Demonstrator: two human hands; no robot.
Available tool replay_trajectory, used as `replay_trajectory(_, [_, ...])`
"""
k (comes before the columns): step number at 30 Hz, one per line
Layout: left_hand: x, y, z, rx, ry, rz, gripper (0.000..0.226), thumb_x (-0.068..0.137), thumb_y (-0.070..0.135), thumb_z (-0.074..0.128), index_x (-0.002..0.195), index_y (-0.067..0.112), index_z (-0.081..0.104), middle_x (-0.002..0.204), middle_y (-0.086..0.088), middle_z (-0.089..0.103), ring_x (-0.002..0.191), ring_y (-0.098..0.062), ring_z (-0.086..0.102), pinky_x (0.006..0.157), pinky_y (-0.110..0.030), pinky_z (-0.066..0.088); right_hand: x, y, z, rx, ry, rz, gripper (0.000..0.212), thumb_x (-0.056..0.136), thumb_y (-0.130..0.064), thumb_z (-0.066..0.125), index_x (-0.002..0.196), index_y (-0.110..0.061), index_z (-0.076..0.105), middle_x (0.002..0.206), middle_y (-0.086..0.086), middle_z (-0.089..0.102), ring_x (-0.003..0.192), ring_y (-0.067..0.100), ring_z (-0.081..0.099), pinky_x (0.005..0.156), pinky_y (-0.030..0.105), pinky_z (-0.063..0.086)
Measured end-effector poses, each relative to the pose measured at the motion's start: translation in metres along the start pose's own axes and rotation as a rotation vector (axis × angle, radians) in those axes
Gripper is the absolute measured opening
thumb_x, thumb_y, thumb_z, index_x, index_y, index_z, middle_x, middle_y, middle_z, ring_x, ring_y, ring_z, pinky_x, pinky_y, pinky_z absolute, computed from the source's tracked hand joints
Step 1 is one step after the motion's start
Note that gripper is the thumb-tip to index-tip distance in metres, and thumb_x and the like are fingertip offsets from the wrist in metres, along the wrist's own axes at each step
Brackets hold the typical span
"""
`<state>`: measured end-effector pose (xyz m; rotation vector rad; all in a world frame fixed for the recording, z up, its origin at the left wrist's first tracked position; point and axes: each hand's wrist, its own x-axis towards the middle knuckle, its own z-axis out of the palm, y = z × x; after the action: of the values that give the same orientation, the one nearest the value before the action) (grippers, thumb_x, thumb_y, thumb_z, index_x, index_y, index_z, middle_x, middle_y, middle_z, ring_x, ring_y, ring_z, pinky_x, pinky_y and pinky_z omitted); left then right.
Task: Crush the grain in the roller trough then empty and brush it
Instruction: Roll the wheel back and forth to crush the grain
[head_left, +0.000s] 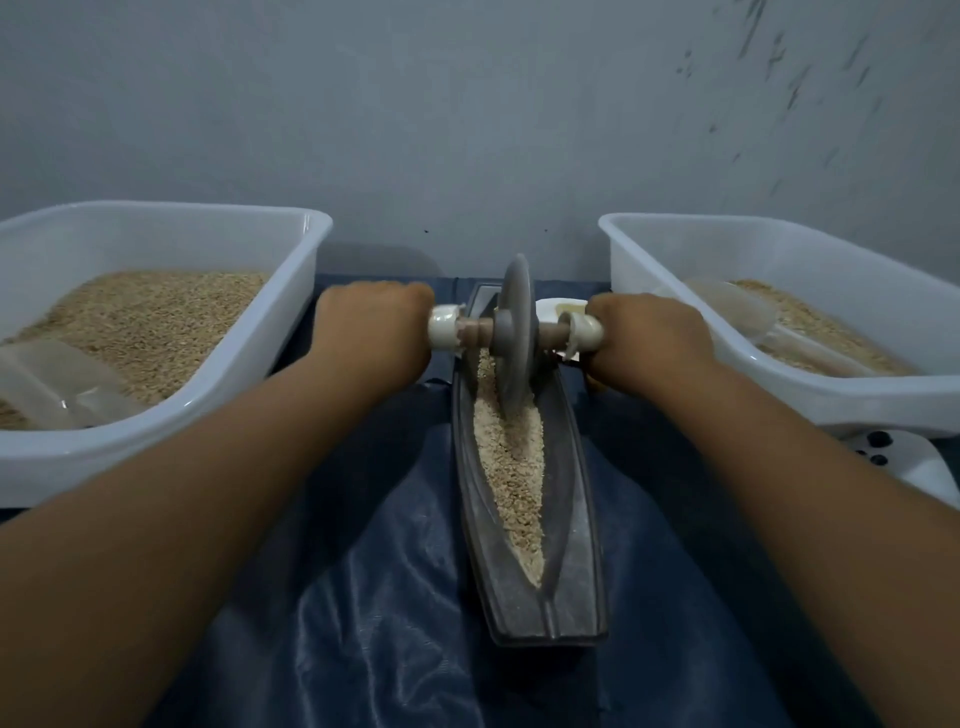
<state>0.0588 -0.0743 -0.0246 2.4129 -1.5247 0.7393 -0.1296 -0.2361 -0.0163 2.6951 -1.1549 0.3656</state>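
A long dark boat-shaped trough (574, 561) lies lengthwise on a blue cloth in front of me. Pale crushed grain (511, 467) fills its groove. A grey disc roller (514, 332) stands upright in the groove near the far end, on a wooden axle with white-wrapped handles. My left hand (371, 322) grips the left handle and my right hand (644, 332) grips the right handle. Both arms are stretched forward.
A white tub (171, 400) of grain with a clear scoop (57, 384) stands at the left. Another white tub (810, 384) with grain and a clear scoop (737, 312) stands at the right. A white object (904, 462) lies below the right tub. A grey wall is behind.
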Motion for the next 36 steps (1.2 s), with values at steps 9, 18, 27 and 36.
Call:
replay_trajectory(9, [-0.023,0.002,-0.005,-0.015,-0.047,-0.002,0.023,0.077,0.027,0.067,0.077,0.027,0.044,0.065,0.006,0.048,0.062,-0.02,0.051,0.06,-0.03,0.042,-0.021,-0.001,-0.005,-0.047,0.034,-0.044,0.018,0.067,-0.024,0.067,0.072,-0.026,0.05,0.06,-0.008,0.046,0.05,0.01,0.039,0.046,0.023,0.021])
replay_trajectory(18, [-0.098,0.01,-0.052,-0.009,0.075,0.116,0.035,0.062,0.024,0.076,0.066,0.029,0.041,0.051,0.009,0.044,0.043,-0.016,0.043,0.045,-0.024,0.035,-0.113,0.006,-0.047,-0.04,-0.044,-0.099,0.024,0.071,-0.036,0.065,0.066,-0.03,0.042,0.056,-0.01,0.049,0.051,0.001,0.042,0.043,0.023,0.022])
replay_trajectory(27, [-0.05,0.008,-0.021,0.014,-0.029,0.035,0.018,0.078,0.027,0.064,0.076,0.026,0.046,0.062,0.007,0.046,0.058,-0.019,0.051,0.056,-0.029,0.041,-0.058,0.001,-0.016,-0.032,-0.019,-0.053,0.02,0.077,-0.029,0.059,0.068,-0.026,0.041,0.063,-0.007,0.048,0.054,0.011,0.042,0.046,0.023,0.024])
replay_trajectory(36, [0.006,0.0,0.0,0.047,0.014,-0.006,0.02,0.08,0.021,0.063,0.078,0.023,0.043,0.066,0.003,0.044,0.061,-0.022,0.046,0.061,-0.032,0.037,0.008,0.001,0.001,0.022,0.028,-0.016,0.016,0.062,-0.021,0.064,0.07,-0.023,0.05,0.059,-0.005,0.053,0.051,0.013,0.045,0.046,0.024,0.028])
